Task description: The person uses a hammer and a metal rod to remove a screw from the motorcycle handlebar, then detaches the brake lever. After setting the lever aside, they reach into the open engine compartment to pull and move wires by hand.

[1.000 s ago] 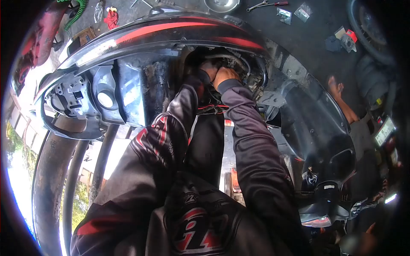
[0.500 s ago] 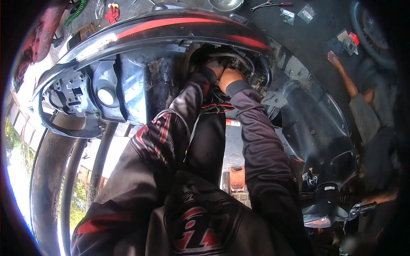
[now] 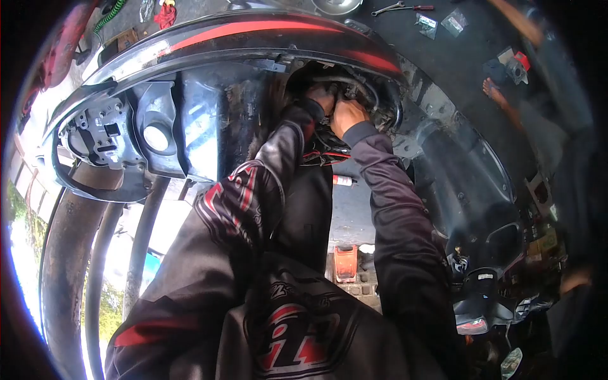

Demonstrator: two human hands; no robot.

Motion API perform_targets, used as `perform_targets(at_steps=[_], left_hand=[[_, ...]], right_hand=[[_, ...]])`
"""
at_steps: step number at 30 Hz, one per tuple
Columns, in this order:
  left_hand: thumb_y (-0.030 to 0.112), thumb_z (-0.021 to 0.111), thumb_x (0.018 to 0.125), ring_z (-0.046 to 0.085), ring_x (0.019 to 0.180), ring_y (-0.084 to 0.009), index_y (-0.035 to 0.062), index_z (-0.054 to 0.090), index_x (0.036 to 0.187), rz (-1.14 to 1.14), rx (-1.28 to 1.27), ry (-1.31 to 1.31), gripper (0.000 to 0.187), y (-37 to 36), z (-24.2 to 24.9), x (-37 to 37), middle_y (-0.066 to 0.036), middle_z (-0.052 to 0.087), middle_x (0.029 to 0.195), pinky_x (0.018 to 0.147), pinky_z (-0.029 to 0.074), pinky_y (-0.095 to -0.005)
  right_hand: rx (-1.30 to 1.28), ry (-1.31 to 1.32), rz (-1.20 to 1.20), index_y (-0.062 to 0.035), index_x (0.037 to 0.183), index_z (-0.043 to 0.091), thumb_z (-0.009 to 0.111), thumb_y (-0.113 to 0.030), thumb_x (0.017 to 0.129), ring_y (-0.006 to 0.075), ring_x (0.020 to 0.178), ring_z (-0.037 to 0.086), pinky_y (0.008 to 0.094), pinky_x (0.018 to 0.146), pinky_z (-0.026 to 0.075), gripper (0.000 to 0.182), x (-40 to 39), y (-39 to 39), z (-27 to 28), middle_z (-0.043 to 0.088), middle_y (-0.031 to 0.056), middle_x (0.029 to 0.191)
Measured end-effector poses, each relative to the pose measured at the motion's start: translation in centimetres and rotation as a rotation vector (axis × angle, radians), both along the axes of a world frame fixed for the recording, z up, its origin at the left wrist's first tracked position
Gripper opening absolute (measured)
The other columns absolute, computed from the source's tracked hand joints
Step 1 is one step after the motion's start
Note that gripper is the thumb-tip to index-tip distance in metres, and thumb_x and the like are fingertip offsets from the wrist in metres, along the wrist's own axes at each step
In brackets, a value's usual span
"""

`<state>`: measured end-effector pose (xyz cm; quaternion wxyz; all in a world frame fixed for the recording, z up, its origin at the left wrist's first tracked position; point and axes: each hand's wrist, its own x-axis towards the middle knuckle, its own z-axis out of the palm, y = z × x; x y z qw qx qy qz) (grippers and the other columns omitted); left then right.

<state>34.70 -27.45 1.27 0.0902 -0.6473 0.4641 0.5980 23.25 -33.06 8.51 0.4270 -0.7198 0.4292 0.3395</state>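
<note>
A motorcycle with its seat off (image 3: 253,75) lies across the view in front of me, a red stripe along its black side panel (image 3: 272,28). Both my hands reach into the dark engine opening in its middle. My left hand (image 3: 322,99) is deeper in shadow, its fingers curled among the parts; its fingertips are hidden. Close beside it, my right hand (image 3: 348,116) is closed, thumb and fingers drawn together; what it pinches is too small or hidden to name. A thick hose (image 3: 370,92) curves just beyond my right hand.
A co-worker (image 3: 563,145) is at the right, with a bare foot (image 3: 491,88) on the floor. At the back lie a wrench (image 3: 387,9), small plastic packets (image 3: 454,21) and a metal bowl (image 3: 335,5). Thick metal posts (image 3: 82,253) stand at the left.
My right hand has shifted slightly right and down, a little away from my left hand, which stays in the opening. The co-worker at the right has moved, and an arm now shows at the top right.
</note>
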Motion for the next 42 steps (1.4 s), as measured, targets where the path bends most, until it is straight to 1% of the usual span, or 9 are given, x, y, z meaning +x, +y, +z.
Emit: perform_targets(at_steps=[8, 14, 23, 26, 29, 33, 36, 38, 42], left_hand=[[0.053, 0.04, 0.096, 0.051, 0.122, -0.0412, 0.005, 0.055, 0.132, 0.586, 0.065, -0.077, 0.062, -1.0, 2.1, -0.9, -0.027, 0.052, 0.134, 0.104, 0.04, -0.0443], [0.049, 0.068, 0.079, 0.061, 0.108, -0.0406, 0.001, 0.065, 0.112, 0.862, -0.182, -0.373, 0.059, -1.1, 3.5, -3.8, -0.023, 0.065, 0.115, 0.093, 0.048, -0.0444], [0.035, 0.071, 0.076, 0.06, 0.109, -0.0391, 0.0038, 0.065, 0.114, 0.958, -0.216, -0.45, 0.05, -1.1, 3.0, -4.6, -0.022, 0.065, 0.114, 0.092, 0.047, -0.044], [0.035, 0.072, 0.075, 0.058, 0.113, -0.0374, 0.0026, 0.063, 0.116, 0.995, -0.48, -0.373, 0.053, 0.9, 0.2, -4.9, -0.023, 0.063, 0.119, 0.095, 0.046, -0.043], [0.034, 0.07, 0.079, 0.057, 0.114, -0.0375, 0.0027, 0.063, 0.116, 0.872, -0.132, -0.515, 0.049, 0.1, 0.1, -4.2, -0.024, 0.062, 0.12, 0.096, 0.045, -0.0424], [0.033, 0.065, 0.083, 0.057, 0.114, -0.0394, 0.0021, 0.063, 0.117, 0.837, -0.248, -0.342, 0.046, -0.4, 2.0, -2.9, -0.024, 0.062, 0.12, 0.098, 0.045, -0.0424], [0.032, 0.062, 0.086, 0.056, 0.115, -0.0409, 0.0015, 0.063, 0.118, 0.878, -0.125, -0.15, 0.044, -0.3, 2.3, -0.7, -0.023, 0.061, 0.124, 0.099, 0.044, -0.0428], [0.029, 0.058, 0.089, 0.056, 0.115, -0.0406, 0.0025, 0.064, 0.117, 0.223, -0.458, -0.082, 0.039, 1.6, 0.5, 0.4, -0.021, 0.061, 0.123, 0.098, 0.044, -0.0435], [0.013, 0.052, 0.089, 0.055, 0.117, -0.0404, 0.0131, 0.063, 0.123, 0.292, -0.216, -0.108, 0.036, 0.8, 2.2, 0.3, -0.02, 0.059, 0.126, 0.1, 0.045, -0.0446]], right_hand=[[-0.031, -0.179, -0.12, -0.0006, 0.142, 0.037, 0.058, -0.009, 0.079, 0.0455, 0.082, 0.064, 0.0521, 0.075, 0.052, 0.067, -2.1, 1.2, 4.0, 0.065, 0.0307, 0.087], [-0.11, -0.315, -0.488, -0.0052, 0.14, 0.039, 0.057, -0.006, 0.081, 0.0449, 0.077, 0.063, 0.0542, 0.07, 0.05, 0.061, -6.5, 9.8, 6.9, 0.065, 0.0282, 0.086], [0.066, -0.153, -0.559, -0.014, 0.134, 0.048, 0.053, -0.015, 0.089, 0.0439, 0.08, 0.064, 0.0532, 0.072, 0.052, 0.045, -9.5, 15.8, 8.3, 0.067, 0.025, 0.091], [-0.233, -0.16, -0.801, -0.0101, 0.123, 0.057, 0.055, -0.015, 0.09, 0.0431, 0.082, 0.064, 0.05, 0.073, 0.051, 0.033, -9.8, 14.6, 8.2, 0.067, 0.0235, 0.089], [-0.736, -0.354, -0.623, -0.0071, 0.112, 0.065, 0.058, -0.014, 0.091, 0.0371, 0.099, 0.057, 0.0457, 0.089, 0.046, 0.024, -8.6, 6.8, 8.7, 0.061, 0.0155, 0.104], [-0.698, -0.68, -0.398, -0.0059, 0.109, 0.066, 0.062, -0.014, 0.086, 0.0325, 0.109, 0.053, 0.0456, 0.094, 0.043, 0.025, -4.8, -0.2, 5.2, 0.062, 0.0107, 0.108], [-0.648, -0.572, -0.244, -0.0051, 0.111, 0.067, 0.061, -0.018, 0.086, 0.0328, 0.119, 0.047, 0.0514, 0.101, 0.037, 0.028, -2.7, 0.3, 2.0, 0.059, 0.0116, 0.116], [-0.705, -0.337, -0.181, -0.0086, 0.112, 0.068, 0.06, -0.021, 0.086, 0.0357, 0.129, 0.039, 0.0583, 0.104, 0.031, 0.03, -1.8, 1.2, 1.3, 0.051, 0.0132, 0.128], [-0.698, -0.217, -0.215, -0.0154, 0.115, 0.067, 0.063, -0.022, 0.084, 0.0465, 0.132, 0.03, 0.0613, 0.103, 0.029, 0.032, -0.8, 1.1, 1.8, 0.037, 0.0209, 0.139]])
